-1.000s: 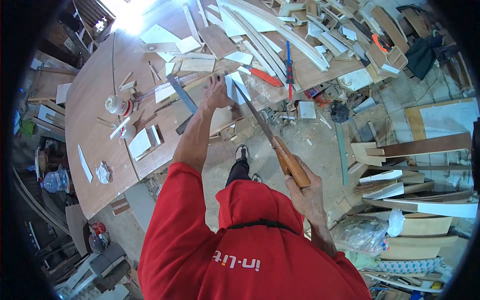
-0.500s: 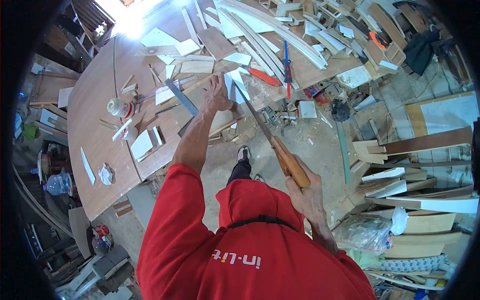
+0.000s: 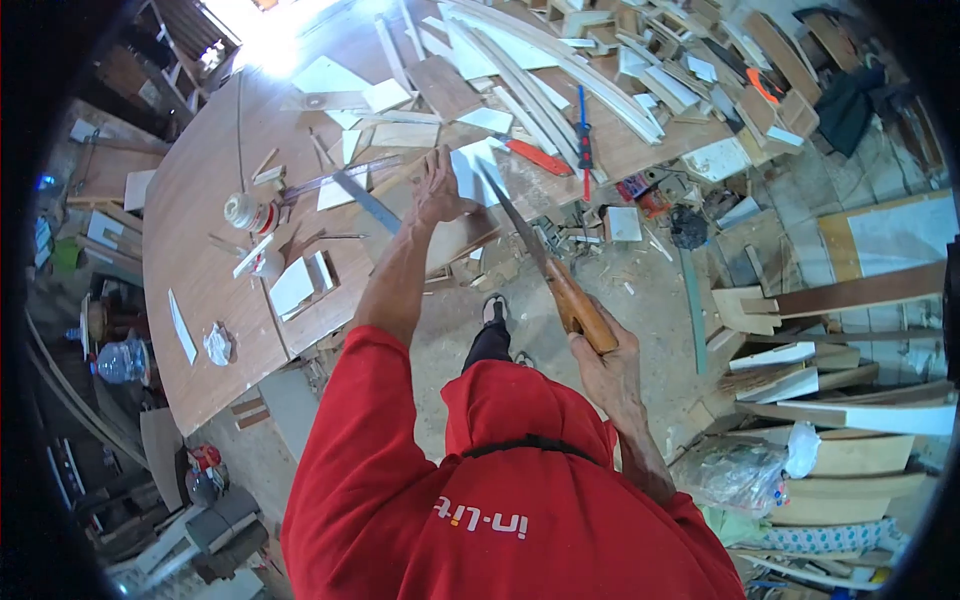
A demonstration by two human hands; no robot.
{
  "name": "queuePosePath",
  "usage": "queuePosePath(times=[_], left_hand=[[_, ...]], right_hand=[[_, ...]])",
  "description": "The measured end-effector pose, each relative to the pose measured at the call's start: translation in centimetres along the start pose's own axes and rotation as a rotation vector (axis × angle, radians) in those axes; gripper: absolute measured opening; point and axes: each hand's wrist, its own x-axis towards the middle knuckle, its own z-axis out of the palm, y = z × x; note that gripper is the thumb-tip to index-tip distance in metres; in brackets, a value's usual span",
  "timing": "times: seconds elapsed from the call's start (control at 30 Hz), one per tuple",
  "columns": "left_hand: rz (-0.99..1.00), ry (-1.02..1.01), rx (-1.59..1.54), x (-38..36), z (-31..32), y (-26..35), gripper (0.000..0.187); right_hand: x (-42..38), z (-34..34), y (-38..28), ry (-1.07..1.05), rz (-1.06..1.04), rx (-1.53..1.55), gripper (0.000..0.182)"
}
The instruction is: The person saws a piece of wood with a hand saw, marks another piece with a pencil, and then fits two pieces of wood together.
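A woodworking workshop: a handsaw (image 3: 562, 290) is in the right hand (image 3: 612, 362), wood strips (image 3: 520, 90) and offcuts (image 3: 386, 96) litter a broad surface (image 3: 190, 260), boards (image 3: 860, 455) are stacked nearby, and scraps (image 3: 660, 245) dot the floor (image 3: 640, 325).

We see a broad brown wooden tabletop (image 3: 190, 240) with a dark seam (image 3: 240, 130) crossing its left part. At its far left corner, strong white light (image 3: 285, 40) washes out the surface, next to a ridged panel (image 3: 198, 28). Below the near edge we look down on a pale, dusty floor (image 3: 655, 330) littered with scraps. Out past the near right corner, boards (image 3: 850, 455) lie stacked; off the left edge, the room turns dim.
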Motion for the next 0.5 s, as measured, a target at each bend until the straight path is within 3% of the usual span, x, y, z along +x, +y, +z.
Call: queuePosePath(times=[0.07, 0.13, 0.2, 0.27, 0.3, 0.37, 0.5], left_hand=[[0.018, 0.127, -0.060, -1.4, 0.4, -1.0, 0.105], [-0.013, 0.401, 0.068, -6.1, 0.2, -1.3, 0.091], [-0.604, 0.249, 0.182, -9.7, -0.1, -3.7, 0.073], [-0.749, 0.801, 0.135, -11.9, 3.6, -8.6, 0.057], [-0.763, 0.807, 0.141, -12.1, 3.2, -9.0, 0.057], [-0.638, 0.600, 0.039, -11.6, 2.1, -9.7, 0.043], [-0.676, 0.542, -0.115, -9.6, 1.1, -11.8, 0.033]], right_hand=[[0.3, 0.0, 0.2, -0.027, 0.034, -0.002, 0.050], [0.7, 0.3, 0.6, 0.020, 0.008, 0.005, 0.049], [1.2, 0.4, 1.4, 0.006, 0.010, 0.031, 0.049], [1.4, 0.2, 1.9, -0.011, 0.016, 0.041, 0.049], [1.6, 0.3, 2.0, -0.001, 0.061, 0.057, 0.049], [2.2, 0.5, 2.5, 0.006, 0.101, 0.073, 0.049], [3.1, 0.1, 3.0, 0.051, 0.008, 0.034, 0.046]])
